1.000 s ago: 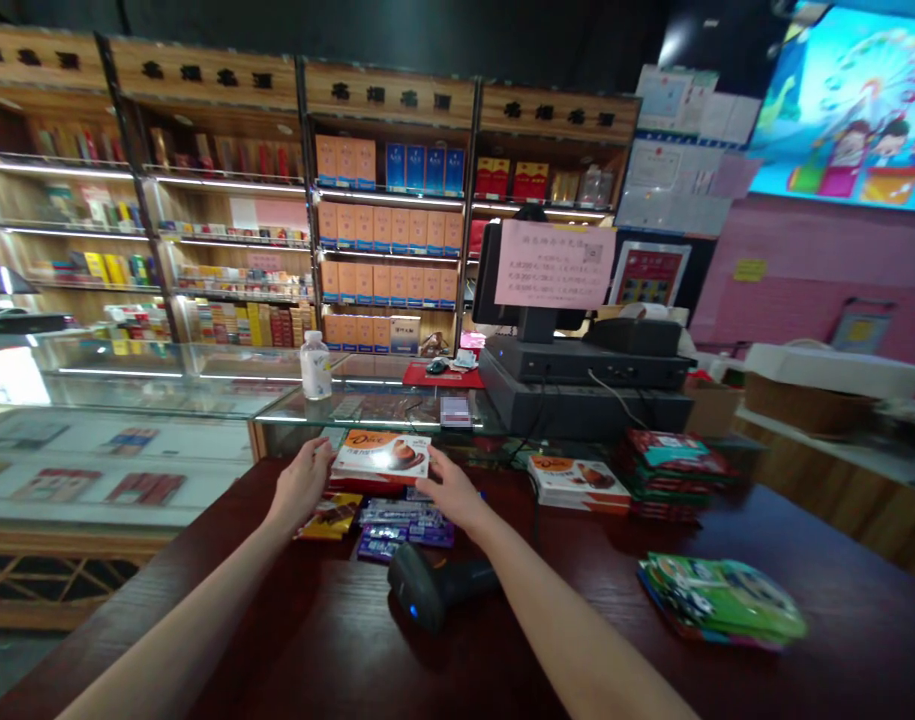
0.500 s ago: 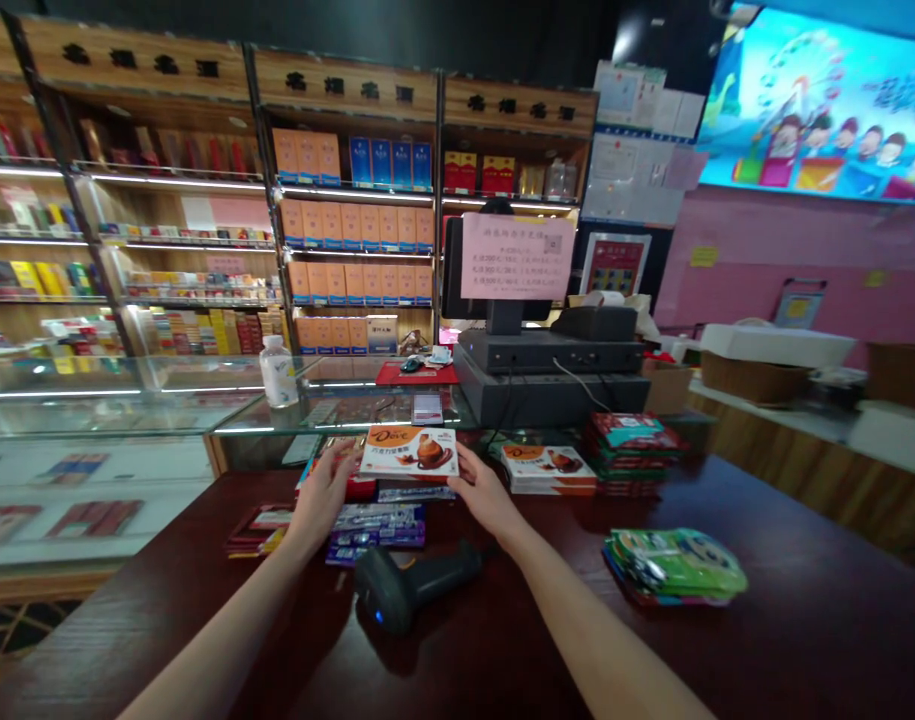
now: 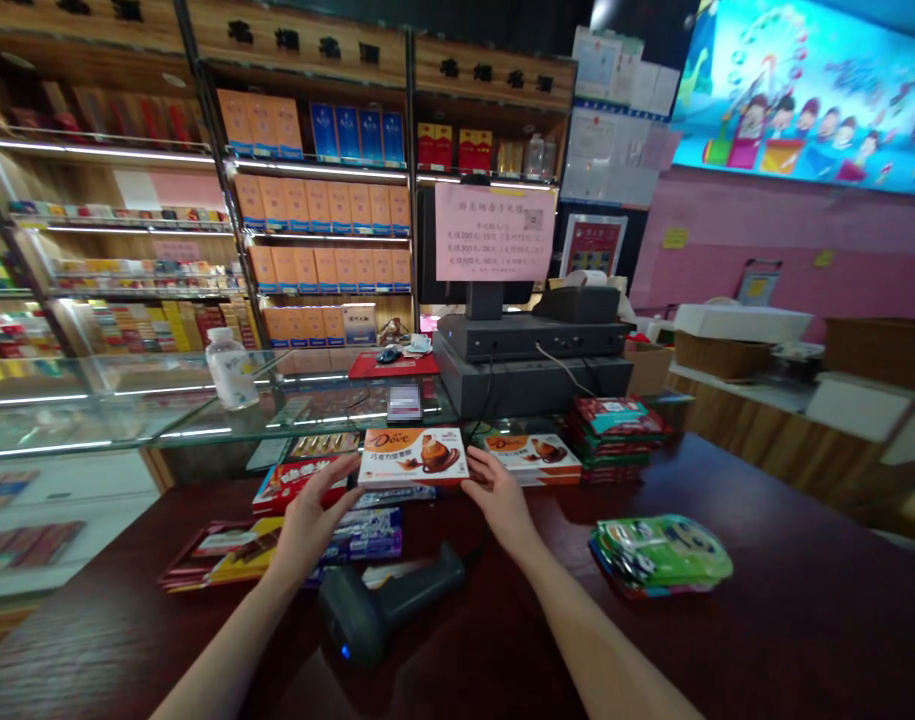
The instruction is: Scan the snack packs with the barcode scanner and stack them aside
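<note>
A white and orange Dove box [image 3: 412,457] is held level between my two hands, its printed face toward me. My left hand [image 3: 316,515] grips its left end and my right hand [image 3: 500,500] its right end. Below the box lies a black barcode scanner [image 3: 389,602] with a small blue light. Purple packets [image 3: 367,535] lie beside my left hand, partly hidden by it. Just right of the held box, more Dove boxes [image 3: 536,455] are stacked on the dark table [image 3: 517,640].
Red packages [image 3: 614,440] are piled at the back right, green pouches [image 3: 661,552] nearer. Chocolate packets [image 3: 224,552] and a red box [image 3: 296,485] lie left. Behind are a glass counter with a bottle [image 3: 232,370], a phone [image 3: 404,403] and a register [image 3: 532,365].
The view has shifted, so shelves and counter appear further left. The Dove box stays between both hands, and more of the red box and the chocolate packets on the left shows.
</note>
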Motion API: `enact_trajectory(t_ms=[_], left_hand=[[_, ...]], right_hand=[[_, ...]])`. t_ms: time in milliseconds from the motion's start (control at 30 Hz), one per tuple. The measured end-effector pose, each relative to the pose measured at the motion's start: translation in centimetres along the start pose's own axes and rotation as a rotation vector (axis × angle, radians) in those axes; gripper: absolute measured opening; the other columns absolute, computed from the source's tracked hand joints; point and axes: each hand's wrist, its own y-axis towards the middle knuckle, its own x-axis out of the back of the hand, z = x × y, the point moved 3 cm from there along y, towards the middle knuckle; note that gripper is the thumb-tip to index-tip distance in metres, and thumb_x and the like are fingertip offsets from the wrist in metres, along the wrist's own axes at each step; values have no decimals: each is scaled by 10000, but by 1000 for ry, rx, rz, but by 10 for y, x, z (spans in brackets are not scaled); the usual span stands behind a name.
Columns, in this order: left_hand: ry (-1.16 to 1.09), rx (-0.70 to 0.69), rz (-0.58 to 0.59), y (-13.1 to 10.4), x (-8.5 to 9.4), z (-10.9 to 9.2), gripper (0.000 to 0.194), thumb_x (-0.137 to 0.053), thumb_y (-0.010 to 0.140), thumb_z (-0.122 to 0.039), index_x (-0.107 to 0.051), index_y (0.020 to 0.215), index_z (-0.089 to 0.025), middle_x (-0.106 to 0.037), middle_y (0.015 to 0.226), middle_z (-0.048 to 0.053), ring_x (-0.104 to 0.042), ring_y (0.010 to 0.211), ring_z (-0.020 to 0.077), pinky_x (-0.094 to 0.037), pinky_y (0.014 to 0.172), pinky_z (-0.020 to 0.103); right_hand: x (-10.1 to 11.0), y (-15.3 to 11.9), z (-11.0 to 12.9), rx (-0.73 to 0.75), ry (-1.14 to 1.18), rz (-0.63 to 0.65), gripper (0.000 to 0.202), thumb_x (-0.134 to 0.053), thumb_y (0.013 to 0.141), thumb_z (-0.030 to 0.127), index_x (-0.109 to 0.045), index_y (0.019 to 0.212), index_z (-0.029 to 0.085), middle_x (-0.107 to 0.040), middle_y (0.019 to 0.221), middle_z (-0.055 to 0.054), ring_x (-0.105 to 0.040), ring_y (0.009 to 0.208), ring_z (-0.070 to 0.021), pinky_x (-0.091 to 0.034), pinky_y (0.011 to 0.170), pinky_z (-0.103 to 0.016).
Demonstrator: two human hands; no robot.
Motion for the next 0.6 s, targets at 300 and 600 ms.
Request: enact_trajectory(t_ms=[300, 600], left_hand=[[38, -37, -48, -13, 5, -20, 511, -614, 820, -638, -712, 1171, -280, -667, 1338, 58, -595, 1272, 270, -401, 1157, 452], [114, -321, -85, -15, 7, -26, 242, -615, 895, -412, -717, 1070, -278, -747, 1106, 38, -611, 1227, 265, -453, 1101, 468]], right_hand=[[2, -8, 19, -28, -63, -72, 387, -715, 759, 398, -684, 1088, 197, -766, 1089, -119, -710, 1054, -308, -565, 907, -462], [1, -10, 20, -86, -49, -65, 375, -681, 768, 418, -687, 1072, 198, -782, 1022, -85, -719, 950, -274, -563, 739, -364]])
